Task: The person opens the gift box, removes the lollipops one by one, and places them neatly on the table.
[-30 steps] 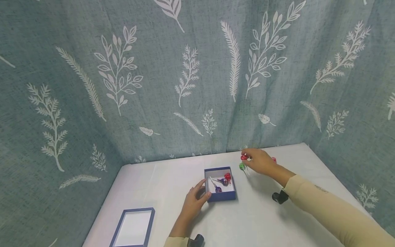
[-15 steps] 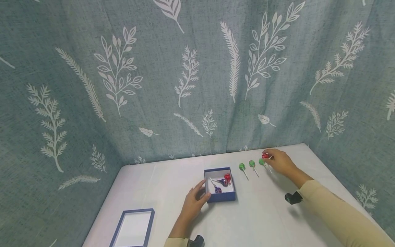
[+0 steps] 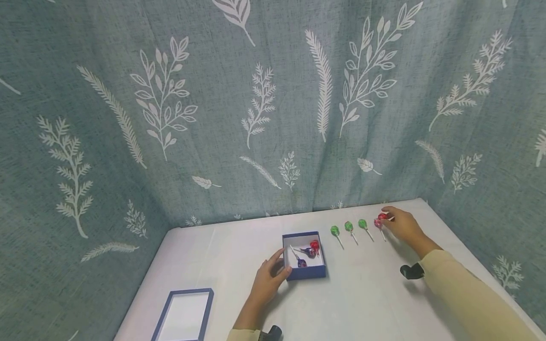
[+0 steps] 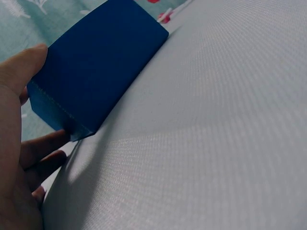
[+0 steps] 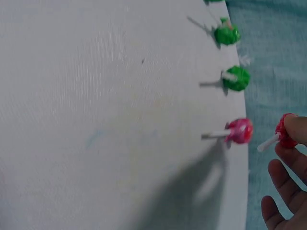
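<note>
Between thumb and fingertips, my right hand [image 3: 403,226] pinches a red lollipop [image 5: 284,134] by its wrapped head, held above the table. Just beside it lies a pink lollipop [image 5: 240,131], its stick toward the front. Farther left, several green lollipops [image 3: 362,223] form a row along the back. My left hand [image 3: 268,279] grips the near left corner of a blue open box [image 3: 304,272], thumb on the front wall. Inside the box are two purple lollipops [image 3: 302,262] and a red lollipop [image 3: 314,245]. In the left wrist view the box's blue outer wall hides its contents.
A blue-rimmed lid [image 3: 209,308] with a white inside lies at the front left of the white table [image 3: 239,246]. A patterned grey-green curtain [image 3: 273,118] hangs behind the table and along both sides.
My right hand has carried the red lollipop rightward along the row, past the green lollipops to the pink one. The left hand and the box have stayed in place.
</note>
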A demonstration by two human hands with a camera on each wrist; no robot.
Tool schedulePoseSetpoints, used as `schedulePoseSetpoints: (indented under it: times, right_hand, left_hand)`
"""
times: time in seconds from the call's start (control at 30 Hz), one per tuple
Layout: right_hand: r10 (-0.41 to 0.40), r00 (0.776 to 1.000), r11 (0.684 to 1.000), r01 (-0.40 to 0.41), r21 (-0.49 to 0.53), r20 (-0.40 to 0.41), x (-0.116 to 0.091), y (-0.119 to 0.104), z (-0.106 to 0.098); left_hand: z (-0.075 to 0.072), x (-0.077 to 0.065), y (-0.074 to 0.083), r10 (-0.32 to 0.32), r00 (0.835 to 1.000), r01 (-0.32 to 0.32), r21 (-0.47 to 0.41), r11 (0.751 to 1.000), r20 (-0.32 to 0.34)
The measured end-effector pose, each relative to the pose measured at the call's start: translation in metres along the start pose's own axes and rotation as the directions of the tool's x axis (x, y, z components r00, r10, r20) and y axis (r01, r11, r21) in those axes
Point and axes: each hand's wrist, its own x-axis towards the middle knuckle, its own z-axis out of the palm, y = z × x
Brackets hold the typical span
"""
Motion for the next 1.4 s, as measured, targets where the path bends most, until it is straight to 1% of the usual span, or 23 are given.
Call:
schedulePoseSetpoints:
  times: [0.23,0.47,0.7,0.9,0.97,1.2,1.4]
  right_hand:
    - [0.059,0.998,0.998,-0.059,-0.020,0.007,-0.002,0.013,0.000]
    - [0.140,0.990,0.990,-0.139,-0.035,0.034,-0.006,0.024,0.001]
    - [0.162,0.986,0.985,-0.159,-0.061,0.044,-0.003,0.039,0.005]
    - [0.210,0.975,0.977,-0.206,-0.062,0.065,-0.001,0.040,0.007]
    - [0.214,0.975,0.976,-0.209,-0.063,0.068,-0.001,0.040,0.008]
    - [0.184,0.982,0.977,-0.177,-0.119,0.050,0.004,0.044,0.013]
    - [0.189,0.981,0.970,-0.180,-0.163,0.042,0.010,0.047,0.015]
  left_hand:
    - [0.000,-0.001,-0.003,-0.011,1.000,0.011,0.003,1.000,-0.009]
    - [0.000,-0.004,-0.004,-0.026,1.000,0.026,0.014,1.000,-0.002]
    - [0.000,-0.006,-0.004,-0.012,1.000,0.012,0.015,1.000,-0.002]
    - [0.001,-0.004,-0.006,-0.006,1.000,0.006,0.011,1.000,0.002]
    - [0.001,-0.004,-0.006,-0.001,1.000,0.001,0.007,1.000,0.006]
    - [0.000,-0.002,-0.004,-0.003,1.000,0.003,0.012,1.000,0.006]
    - [0.000,0.001,-0.003,-0.007,1.000,0.007,0.020,1.000,-0.003]
